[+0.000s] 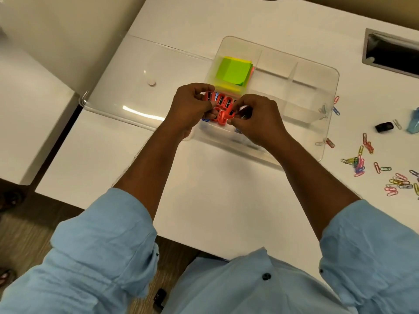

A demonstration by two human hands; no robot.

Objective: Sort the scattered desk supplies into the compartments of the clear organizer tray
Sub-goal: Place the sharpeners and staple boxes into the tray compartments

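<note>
Two hands are working close together at the centre of the frame, over the lower-left compartment of the clear plastic organizer tray (303,96). The left hand (190,107) and the right hand (256,118) are each pinching small red plastic pencil sharpeners (223,103), which are lying in rows between the fingertips. Lime green square sticky notes (233,70) are sitting in the compartment just above. Loose coloured wire paper clips (359,164) are lying on the white table (215,189) at the lower right, beside the tray and nearer the right hand.
</note>
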